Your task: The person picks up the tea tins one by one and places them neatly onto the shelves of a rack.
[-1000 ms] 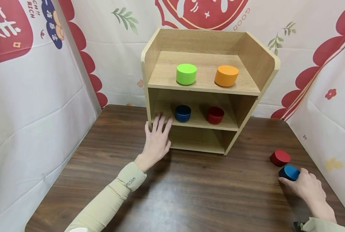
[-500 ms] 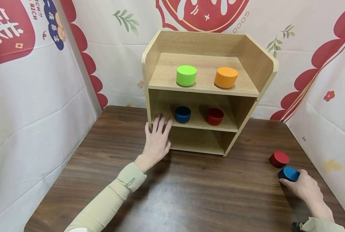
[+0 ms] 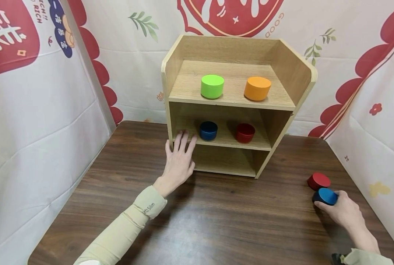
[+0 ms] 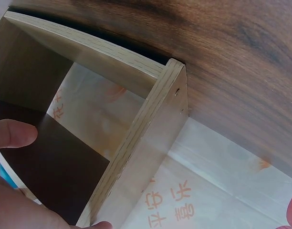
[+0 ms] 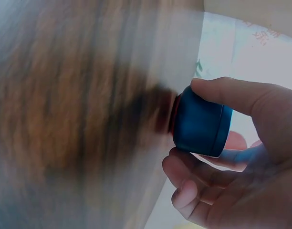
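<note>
Now, right hand (image 3: 346, 213): clamped on blue tin (image 3: 325, 196), table's right edge (image 3: 344, 171).
Red tin (image 3: 319, 182): I'd steer clear.
Left hand (image 3: 178, 161): spread at shelf (image 3: 167, 114).

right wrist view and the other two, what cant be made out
- Right wrist view: tabletop, blurred; red container there, mostly hidden behind the held blue container.
- Left wrist view: left hand, cut off by left and bottom edges.
- Head view: right sleeve, cut off by bottom edge.
</note>
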`<state>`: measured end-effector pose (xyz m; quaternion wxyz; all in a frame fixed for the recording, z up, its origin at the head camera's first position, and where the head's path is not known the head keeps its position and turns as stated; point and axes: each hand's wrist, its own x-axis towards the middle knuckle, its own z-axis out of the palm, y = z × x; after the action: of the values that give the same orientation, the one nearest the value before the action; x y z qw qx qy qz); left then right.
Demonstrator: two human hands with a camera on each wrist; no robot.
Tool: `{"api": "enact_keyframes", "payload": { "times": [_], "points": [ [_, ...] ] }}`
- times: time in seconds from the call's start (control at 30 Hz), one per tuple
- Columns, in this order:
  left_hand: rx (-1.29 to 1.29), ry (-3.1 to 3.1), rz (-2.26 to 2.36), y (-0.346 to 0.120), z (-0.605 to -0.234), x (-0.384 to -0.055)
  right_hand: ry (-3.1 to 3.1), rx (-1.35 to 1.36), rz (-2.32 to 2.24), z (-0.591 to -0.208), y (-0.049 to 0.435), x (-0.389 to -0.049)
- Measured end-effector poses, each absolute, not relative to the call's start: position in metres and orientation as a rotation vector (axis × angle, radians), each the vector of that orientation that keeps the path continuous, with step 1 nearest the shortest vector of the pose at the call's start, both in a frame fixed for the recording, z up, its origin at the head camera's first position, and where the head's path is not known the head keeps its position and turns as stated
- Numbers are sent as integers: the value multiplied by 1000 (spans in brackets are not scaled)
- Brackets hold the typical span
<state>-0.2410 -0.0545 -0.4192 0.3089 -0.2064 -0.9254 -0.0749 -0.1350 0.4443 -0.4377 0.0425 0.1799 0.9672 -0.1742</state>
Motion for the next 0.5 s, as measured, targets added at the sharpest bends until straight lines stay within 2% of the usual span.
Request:
{"api": "enact_keyframes", "payload": {
  "times": [0.5],
  "points": [
    [-542,-2454,-200,-54,-419,-240,3057,377,-531,-426,422,-139]
  ]
}}
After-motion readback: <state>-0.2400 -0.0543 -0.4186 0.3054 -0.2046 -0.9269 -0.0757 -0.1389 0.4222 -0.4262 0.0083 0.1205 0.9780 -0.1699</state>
